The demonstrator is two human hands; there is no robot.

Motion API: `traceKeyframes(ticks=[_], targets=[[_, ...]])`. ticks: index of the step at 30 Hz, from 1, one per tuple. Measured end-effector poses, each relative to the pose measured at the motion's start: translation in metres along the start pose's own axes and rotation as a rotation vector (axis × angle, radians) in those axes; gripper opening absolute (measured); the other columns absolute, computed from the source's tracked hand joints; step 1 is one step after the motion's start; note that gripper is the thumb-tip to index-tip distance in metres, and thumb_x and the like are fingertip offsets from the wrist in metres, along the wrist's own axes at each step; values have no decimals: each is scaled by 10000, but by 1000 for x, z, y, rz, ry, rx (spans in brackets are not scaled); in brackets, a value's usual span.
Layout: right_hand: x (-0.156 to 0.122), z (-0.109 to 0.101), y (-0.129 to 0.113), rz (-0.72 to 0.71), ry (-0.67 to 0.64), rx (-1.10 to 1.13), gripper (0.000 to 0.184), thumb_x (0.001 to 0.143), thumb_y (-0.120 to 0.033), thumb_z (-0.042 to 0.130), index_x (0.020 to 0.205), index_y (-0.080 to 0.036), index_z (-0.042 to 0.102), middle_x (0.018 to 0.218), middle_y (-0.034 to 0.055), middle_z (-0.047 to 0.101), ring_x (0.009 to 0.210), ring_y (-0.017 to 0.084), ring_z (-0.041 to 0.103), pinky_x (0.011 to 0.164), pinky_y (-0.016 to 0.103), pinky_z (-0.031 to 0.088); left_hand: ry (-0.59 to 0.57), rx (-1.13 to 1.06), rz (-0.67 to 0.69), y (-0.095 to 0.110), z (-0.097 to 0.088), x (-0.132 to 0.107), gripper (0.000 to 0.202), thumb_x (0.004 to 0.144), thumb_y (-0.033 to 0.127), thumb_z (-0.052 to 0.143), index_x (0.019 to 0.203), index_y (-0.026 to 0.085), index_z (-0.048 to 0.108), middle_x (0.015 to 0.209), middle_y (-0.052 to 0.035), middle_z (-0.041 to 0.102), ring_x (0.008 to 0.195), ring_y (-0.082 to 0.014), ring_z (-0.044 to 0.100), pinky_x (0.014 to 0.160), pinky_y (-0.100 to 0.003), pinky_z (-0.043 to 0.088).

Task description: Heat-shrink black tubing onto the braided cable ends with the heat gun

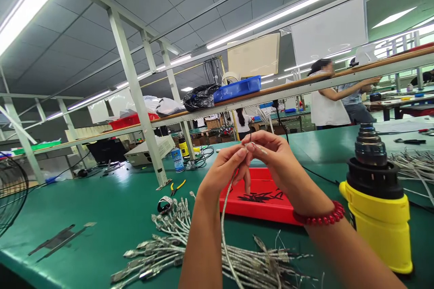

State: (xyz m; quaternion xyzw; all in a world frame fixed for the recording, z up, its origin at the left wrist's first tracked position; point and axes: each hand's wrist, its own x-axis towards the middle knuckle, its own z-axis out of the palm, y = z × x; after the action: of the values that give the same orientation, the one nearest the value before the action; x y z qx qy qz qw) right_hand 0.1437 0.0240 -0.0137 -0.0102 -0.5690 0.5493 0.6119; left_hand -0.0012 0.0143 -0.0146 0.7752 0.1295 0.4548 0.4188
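Note:
My left hand is closed in a pinch around the upper end of a silvery cable, which hangs down toward the bottom of the view. Against it, fingertips together, my right hand pinches at the same cable end; a thin dark tip sticks up above the fingers. Behind and below both hands lies a red tray with short black tubes in it. A pile of similar cables with connectors spreads on the green table under my forearms.
To the right stands a yellow heat gun, nozzle up. Yellow-handled pliers, a watch and a blue can are on the table. A shelf crosses above, holding a blue bin. Other people are farther back.

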Motion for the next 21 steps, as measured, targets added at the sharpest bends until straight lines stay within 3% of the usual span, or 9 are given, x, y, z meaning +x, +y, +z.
traceKeyframes(ticks=[3,9,16,21], targets=[[0,-1,0,88,-30,80,262,588,-316,874,676,-173,673,607,-23,635,573,69,587,622,207,492,18,-3,-5,-1,-1,1,307,966,387,481,758,162,506,376,98,356,295,-98,506,333,-156,438],[-2,-5,3,272,-118,210,341,655,-402,811,565,-157,592,521,-6,576,563,85,539,560,203,465,-63,48,-79,-1,-2,1,343,954,422,496,741,153,498,374,92,370,309,-105,523,341,-162,451],[1,-6,4,186,-111,142,285,680,-363,814,600,-167,623,565,-17,630,566,73,598,638,198,487,-33,40,-44,-2,-8,1,302,962,389,487,769,158,506,405,91,386,316,-96,515,355,-176,475],[3,-6,3,138,-56,61,236,610,-333,856,659,-182,682,579,-32,635,563,65,586,615,200,485,-23,43,-26,-4,-9,1,312,958,401,492,758,162,506,401,92,371,324,-108,528,360,-185,480]])
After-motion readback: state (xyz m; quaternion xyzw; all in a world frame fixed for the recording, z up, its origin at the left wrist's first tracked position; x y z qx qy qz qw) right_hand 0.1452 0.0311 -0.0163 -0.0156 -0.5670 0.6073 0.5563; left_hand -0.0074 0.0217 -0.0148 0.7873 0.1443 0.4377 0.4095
